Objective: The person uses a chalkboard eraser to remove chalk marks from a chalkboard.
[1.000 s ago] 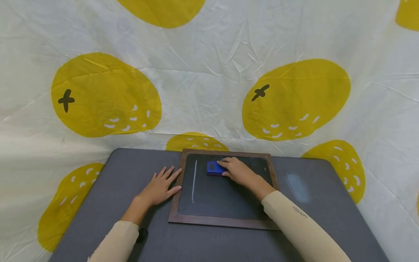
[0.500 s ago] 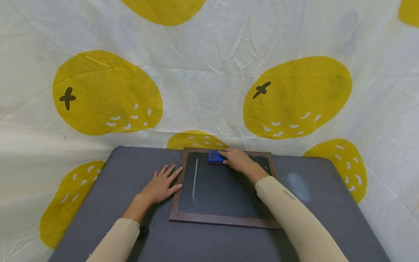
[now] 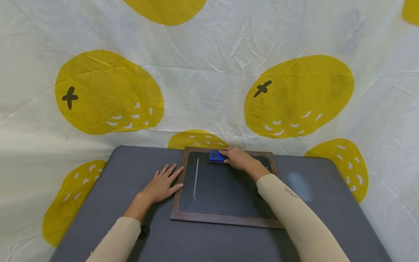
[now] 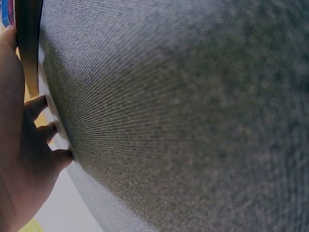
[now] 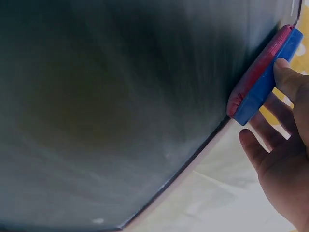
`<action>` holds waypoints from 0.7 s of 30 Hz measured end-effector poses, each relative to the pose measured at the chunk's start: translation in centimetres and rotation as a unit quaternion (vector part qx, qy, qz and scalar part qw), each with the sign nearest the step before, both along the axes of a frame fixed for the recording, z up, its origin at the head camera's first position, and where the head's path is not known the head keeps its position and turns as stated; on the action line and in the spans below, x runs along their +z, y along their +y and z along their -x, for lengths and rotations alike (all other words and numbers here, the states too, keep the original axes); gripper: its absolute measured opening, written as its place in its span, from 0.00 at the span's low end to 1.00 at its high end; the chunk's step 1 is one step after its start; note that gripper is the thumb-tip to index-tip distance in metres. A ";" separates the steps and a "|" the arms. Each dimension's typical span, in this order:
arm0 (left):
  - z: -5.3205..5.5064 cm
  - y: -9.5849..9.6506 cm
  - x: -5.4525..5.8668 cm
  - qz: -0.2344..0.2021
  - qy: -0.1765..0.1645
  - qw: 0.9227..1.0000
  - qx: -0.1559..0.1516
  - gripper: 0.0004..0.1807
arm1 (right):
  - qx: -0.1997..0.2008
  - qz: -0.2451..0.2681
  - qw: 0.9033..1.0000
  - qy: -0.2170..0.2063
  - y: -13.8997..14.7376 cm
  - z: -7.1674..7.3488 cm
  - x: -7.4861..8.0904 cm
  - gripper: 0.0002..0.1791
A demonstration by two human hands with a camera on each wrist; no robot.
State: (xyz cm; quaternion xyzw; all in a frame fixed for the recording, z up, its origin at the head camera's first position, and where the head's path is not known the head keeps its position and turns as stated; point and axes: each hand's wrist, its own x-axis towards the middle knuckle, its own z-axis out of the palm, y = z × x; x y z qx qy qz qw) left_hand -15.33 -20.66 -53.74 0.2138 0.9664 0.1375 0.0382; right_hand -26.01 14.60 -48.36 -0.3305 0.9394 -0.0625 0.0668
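Note:
A blackboard [image 3: 222, 193] in a brown wooden frame lies on the grey table. Near its far edge my right hand [image 3: 240, 159] grips a blue board eraser [image 3: 216, 157]. In the right wrist view the eraser [image 5: 263, 75] shows a red felt side against the board, with the thumb along its blue back. My left hand [image 3: 162, 185] lies with fingers spread beside the board, index finger and thumb touching the left frame. One white chalk line [image 3: 196, 179] runs down the board's left part. Faint wiped streaks show on the dark surface in the right wrist view.
The grey table [image 3: 209, 242] extends around the board, with a pale chalky smudge [image 3: 298, 185] to its right. Behind the table hangs a white cloth [image 3: 203, 98] printed with yellow fruit shapes. A small white mark [image 5: 98, 221] sits near a board corner.
My right hand has slid the eraser away from me, up to the far frame, and it has hardly moved over the last half second. The left hand and chalk line stay as they were.

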 end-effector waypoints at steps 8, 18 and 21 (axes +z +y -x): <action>-0.1 0.0 0.1 -0.002 -0.004 1.000 0.000 0.40 | 0.017 0.028 0.999 0.003 0.1 -1.8 -0.1 0.29; 0.1 0.2 0.3 -0.010 -0.003 1.000 0.005 0.40 | 0.055 0.056 0.997 -0.002 0.5 -5.9 -0.1 0.30; 0.2 0.3 0.2 -0.004 -0.003 1.000 0.005 0.40 | 0.070 0.063 0.996 -0.001 0.7 -7.1 -0.3 0.31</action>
